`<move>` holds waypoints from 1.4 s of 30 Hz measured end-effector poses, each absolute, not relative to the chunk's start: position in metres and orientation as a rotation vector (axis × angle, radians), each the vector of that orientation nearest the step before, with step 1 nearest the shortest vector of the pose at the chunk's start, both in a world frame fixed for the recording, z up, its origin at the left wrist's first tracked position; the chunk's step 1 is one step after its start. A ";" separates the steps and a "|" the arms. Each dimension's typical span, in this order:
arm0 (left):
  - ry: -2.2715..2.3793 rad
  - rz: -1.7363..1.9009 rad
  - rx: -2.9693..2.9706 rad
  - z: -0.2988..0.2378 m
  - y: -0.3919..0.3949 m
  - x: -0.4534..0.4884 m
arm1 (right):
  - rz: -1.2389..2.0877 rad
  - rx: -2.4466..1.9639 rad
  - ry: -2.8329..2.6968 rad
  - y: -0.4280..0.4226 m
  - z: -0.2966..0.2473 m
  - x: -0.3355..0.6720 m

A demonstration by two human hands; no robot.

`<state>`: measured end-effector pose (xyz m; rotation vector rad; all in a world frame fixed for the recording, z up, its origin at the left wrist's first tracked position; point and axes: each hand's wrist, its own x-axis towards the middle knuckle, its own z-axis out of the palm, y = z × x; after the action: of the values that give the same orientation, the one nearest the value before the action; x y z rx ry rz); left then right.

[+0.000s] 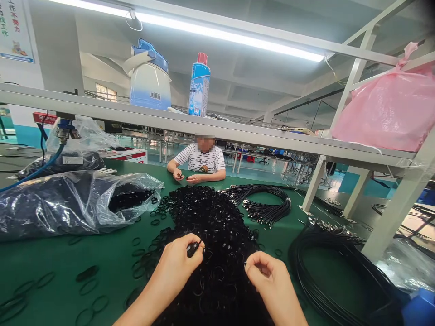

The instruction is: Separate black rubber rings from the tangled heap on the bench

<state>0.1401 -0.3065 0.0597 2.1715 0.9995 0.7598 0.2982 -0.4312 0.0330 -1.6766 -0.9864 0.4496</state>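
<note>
A big heap of black rubber rings (pixel 207 217) lies on the green table (pixel 61 271) in front of me. My left hand (pixel 176 262) hovers over the near side of the heap, fingers closed round a small black piece (pixel 193 248). My right hand (pixel 268 271) is beside it, fingers pinched on a thin black ring or cord that is too small to make out. Both hands are just above the heap.
Clear plastic bags of dark parts (pixel 68 203) lie at left. Coiled black cables (pixel 268 203) and a larger cable bundle (pixel 340 267) lie at right. A person in a striped shirt (pixel 202 160) sits across. An overhead shelf (pixel 238 133) carries a spray can, jug and pink bag.
</note>
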 end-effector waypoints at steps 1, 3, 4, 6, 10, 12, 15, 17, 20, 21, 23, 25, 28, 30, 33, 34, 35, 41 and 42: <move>0.986 0.744 2.178 0.060 -0.306 0.140 | 0.421 -1.712 -1.009 -0.432 0.033 0.300; 0.920 0.696 2.192 0.059 -0.306 0.139 | 0.349 -1.774 -1.134 -0.435 0.033 0.301; 0.881 0.671 2.196 0.058 -0.307 0.138 | 0.302 -1.793 -1.224 -0.436 0.032 0.301; 0.829 0.615 2.203 0.056 -0.309 0.136 | 0.202 -1.813 -1.377 -0.437 0.029 0.301; 0.777 0.549 2.243 0.056 -0.310 0.131 | 0.067 -1.861 -1.463 -0.437 0.026 0.298; 0.710 0.577 2.279 0.059 -0.311 0.131 | 0.036 -1.859 -1.467 -0.437 0.027 0.295; 0.664 0.583 2.295 0.064 -0.314 0.133 | -0.015 -1.867 -1.458 -0.436 0.029 0.291; 0.648 0.588 2.290 0.065 -0.317 0.135 | -0.074 -1.883 -1.487 -0.438 0.031 0.289; 0.640 0.614 2.266 0.065 -0.318 0.137 | -0.202 -1.874 -1.579 -0.445 0.038 0.282; 0.652 0.618 2.248 0.064 -0.318 0.137 | -0.217 -1.865 -1.612 -0.447 0.041 0.278; 0.688 0.635 2.208 0.064 -0.317 0.138 | -0.142 -1.848 -1.719 -0.452 0.045 0.266; 0.716 0.663 2.179 0.065 -0.317 0.137 | 0.027 -1.770 -1.975 -0.456 0.041 0.248; 0.725 0.704 2.161 0.069 -0.319 0.136 | 0.162 -1.505 -2.482 -0.461 0.014 0.218; 0.721 0.720 2.156 0.073 -0.320 0.134 | 0.145 -1.536 -2.489 -0.462 -0.009 0.204; 0.718 0.728 2.151 0.077 -0.323 0.132 | 0.261 -1.658 -2.333 -0.459 -0.019 0.201; 0.717 0.724 2.146 0.078 -0.324 0.131 | 0.331 -1.635 -2.319 -0.457 -0.013 0.204; 0.715 0.716 2.134 0.078 -0.324 0.131 | 0.407 -1.600 -2.291 -0.455 -0.004 0.211; 0.598 0.471 1.945 0.076 -0.331 0.134 | 0.722 -1.597 -1.211 -0.447 0.049 0.263; 0.576 0.415 1.912 0.074 -0.333 0.135 | 0.737 -1.553 -1.128 -0.446 0.050 0.269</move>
<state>0.1354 -0.3328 0.0739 1.9116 0.5760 0.4147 0.2690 -0.4461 0.0501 -1.5531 -1.1280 0.7367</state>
